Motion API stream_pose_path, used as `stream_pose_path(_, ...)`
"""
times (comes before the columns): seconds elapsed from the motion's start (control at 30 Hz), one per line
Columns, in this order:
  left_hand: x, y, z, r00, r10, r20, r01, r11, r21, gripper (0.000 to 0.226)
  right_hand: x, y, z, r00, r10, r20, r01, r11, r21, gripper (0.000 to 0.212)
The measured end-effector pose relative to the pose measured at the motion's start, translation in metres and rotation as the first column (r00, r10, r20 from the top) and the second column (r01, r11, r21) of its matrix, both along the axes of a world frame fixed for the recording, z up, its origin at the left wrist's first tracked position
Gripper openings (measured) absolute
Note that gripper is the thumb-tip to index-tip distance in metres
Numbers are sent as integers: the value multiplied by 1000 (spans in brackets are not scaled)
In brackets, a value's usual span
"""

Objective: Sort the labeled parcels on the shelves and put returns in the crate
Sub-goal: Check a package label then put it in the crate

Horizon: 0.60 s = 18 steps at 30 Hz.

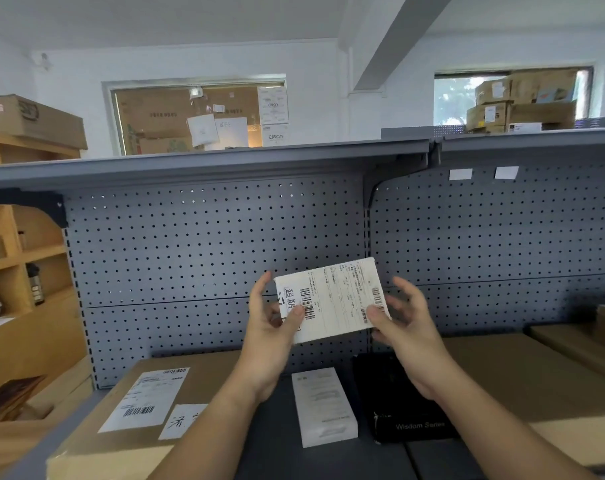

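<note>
Head view, the only one we have:

- Small white parcel (342, 299) is held up in the air in front of the pegboard back panel (207, 254), above the shelf deck (280, 455). It touches nothing else. The label faces us and it is tilted, right end higher.
- Left hand (273, 327) grips the left end: thumb curled onto the label face by the barcode, fingers wrapped behind the edge.
- Right hand (403, 320) pinches the lower right corner, thumb on the face. The other fingers are loosely curled at the right edge, and we cannot tell how many touch the back.
- Handling, our read: a flat, stiff slab with square edges, probably foam or light card. It looks light, since two fingertip pinches carry it with no sag. The paper label is smooth, so we'd expect some slip. Grip the short ends or the long edges and keep thumbs off the barcodes while reading.
- A handwritten tag sits at the left end, partly under the thumb. We can't read it reliably.
- On the deck below: labelled cardboard box (131, 410) at left, white box (323, 407) in the middle, black box (408, 414) just beside it, and plain brown box (536, 375) at right.
- No crate in view, so we'd have to find it before any returns drop.
</note>
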<state>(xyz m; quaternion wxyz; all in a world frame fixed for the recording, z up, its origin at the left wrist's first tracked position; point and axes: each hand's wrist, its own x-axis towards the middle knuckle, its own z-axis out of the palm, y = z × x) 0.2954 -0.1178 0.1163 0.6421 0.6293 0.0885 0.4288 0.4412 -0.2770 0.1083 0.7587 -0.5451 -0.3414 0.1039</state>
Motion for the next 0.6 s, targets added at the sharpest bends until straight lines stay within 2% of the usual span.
stream_pose_path(0.1,3,-6,-7,1000,-16,0,16,999,-32,69,-3,4,-3,999,27,-44,-26,999,18,43)
stream_pose_path(0.2,-2,-3,-7,998,-39,-45,37,999,-30,61,3,1,9,998,42,-35,-41,999,18,36)
stream_pose_path(0.3,-9,5,7,991,-17,-132,28,996,84,43,13,-6,24,996,76,35,-74,996,-46,38)
stream_pose_path(0.47,-6,1,26,945,-141,-295,225,936,272,55,15,-2,48,982,111,152,-88,985,-149,44)
stream_pose_path(0.6,2,-4,23,976,-102,-190,147,959,241,53,12,4,52,989,70,130,-63,996,-58,62)
